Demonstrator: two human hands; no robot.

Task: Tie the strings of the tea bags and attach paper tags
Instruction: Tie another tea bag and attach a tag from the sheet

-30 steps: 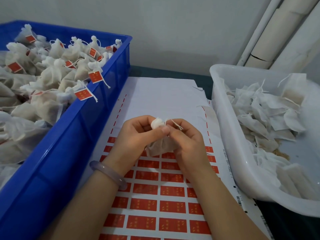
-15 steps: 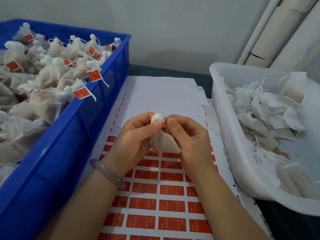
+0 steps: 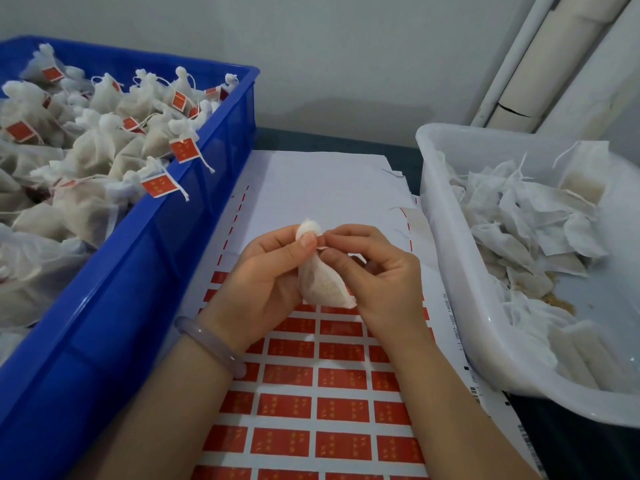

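Left hand (image 3: 263,278) and right hand (image 3: 377,282) pinch a small white mesh tea bag (image 3: 322,284) at its gathered neck.
It hangs just above the near white sheet of red rectangular paper tags (image 3: 343,410), both hands' fingertips curled tight on it. Further back, a blue plastic crate (image 3: 194,216) of tagged bags sits left and a white plastic tub (image 3: 450,271) of untied bags sits right.

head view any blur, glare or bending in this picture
Head view: dim, even light, soft shadows; head view: the white tub rim bows from the wide lens, small glints on its near wall; head view: the tea bag is fairly sharp, print on the sticker sheet unreadable.
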